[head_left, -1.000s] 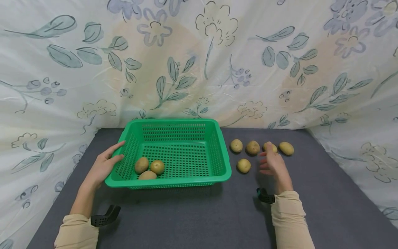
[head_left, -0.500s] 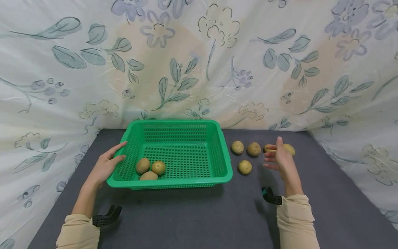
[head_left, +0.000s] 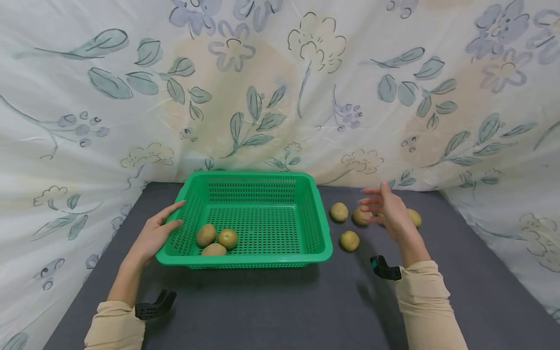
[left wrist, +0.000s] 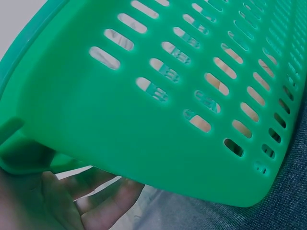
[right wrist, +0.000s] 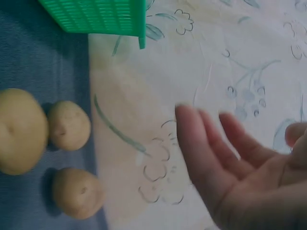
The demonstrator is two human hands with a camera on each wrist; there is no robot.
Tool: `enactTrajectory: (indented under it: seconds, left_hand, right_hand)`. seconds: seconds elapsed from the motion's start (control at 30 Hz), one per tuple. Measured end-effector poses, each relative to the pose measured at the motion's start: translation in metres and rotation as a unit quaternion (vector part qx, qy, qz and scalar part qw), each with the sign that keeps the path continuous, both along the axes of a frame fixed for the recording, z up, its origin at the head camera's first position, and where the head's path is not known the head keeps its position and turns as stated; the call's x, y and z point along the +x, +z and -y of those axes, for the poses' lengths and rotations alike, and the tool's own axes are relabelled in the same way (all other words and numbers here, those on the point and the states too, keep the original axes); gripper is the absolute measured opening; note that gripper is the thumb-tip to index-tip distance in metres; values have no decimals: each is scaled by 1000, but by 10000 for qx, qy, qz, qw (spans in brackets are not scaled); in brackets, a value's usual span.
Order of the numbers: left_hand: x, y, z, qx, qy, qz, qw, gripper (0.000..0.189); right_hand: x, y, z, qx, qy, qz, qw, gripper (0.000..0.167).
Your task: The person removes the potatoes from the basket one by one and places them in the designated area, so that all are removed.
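A green plastic basket [head_left: 245, 260] with slotted walls stands left of centre in the head view. Three potatoes [head_left: 214, 250] lie in its near left part. My left hand [head_left: 152, 238] holds the basket's left rim; in the left wrist view some of its fingers [left wrist: 112, 206] show below the rim, outside the wall. Over the loose potatoes to the right, my right hand [head_left: 391, 214] hovers with spread, slightly bent fingers and nothing in them. It partly covers a brown potato [head_left: 359, 217] and a yellowish one behind it. A round potato [head_left: 349, 240] lies nearer me.
Another potato [head_left: 339, 212] sits close to the basket's right side, and one more [head_left: 414, 218] lies beyond my right hand. Dark cloth covers the table [head_left: 262, 306]. A floral curtain [head_left: 280, 97] hangs along the back and both sides.
My right hand has moved right, away from the potatoes, then lifted and swung back left over them. The left hand keeps its place on the rim. The view has shifted slightly.
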State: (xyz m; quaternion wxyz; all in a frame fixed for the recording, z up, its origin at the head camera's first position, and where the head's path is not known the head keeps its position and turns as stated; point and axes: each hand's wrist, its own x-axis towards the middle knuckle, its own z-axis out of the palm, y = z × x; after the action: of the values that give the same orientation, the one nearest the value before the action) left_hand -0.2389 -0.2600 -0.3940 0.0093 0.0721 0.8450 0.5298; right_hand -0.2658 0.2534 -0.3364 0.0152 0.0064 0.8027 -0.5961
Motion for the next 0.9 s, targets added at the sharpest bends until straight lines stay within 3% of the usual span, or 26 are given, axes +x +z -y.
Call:
enactTrajectory:
  seconds: [0.2, 0.4, 0.63, 0.9]
  left_hand:
    - [-1, 1, 0, 57, -26, -47, 10000, 56]
    - [0, -1, 0, 26, 14, -40, 10000, 56]
    - [0, -1, 0, 64, 22, -34, 10000, 56]
    - [0, -1, 0, 86, 1, -44, 10000, 55]
  right_hand:
    - [-18, 20, 7, -536, 968, -179, 9937, 80]
    - [-33, 33, 17, -1169, 1729, 116, 9779, 74]
    - [-47, 37, 32, -2262, 2293, 717, 9440, 71]
    - [-65, 33, 47, -3146, 2387, 1287, 9096, 71]
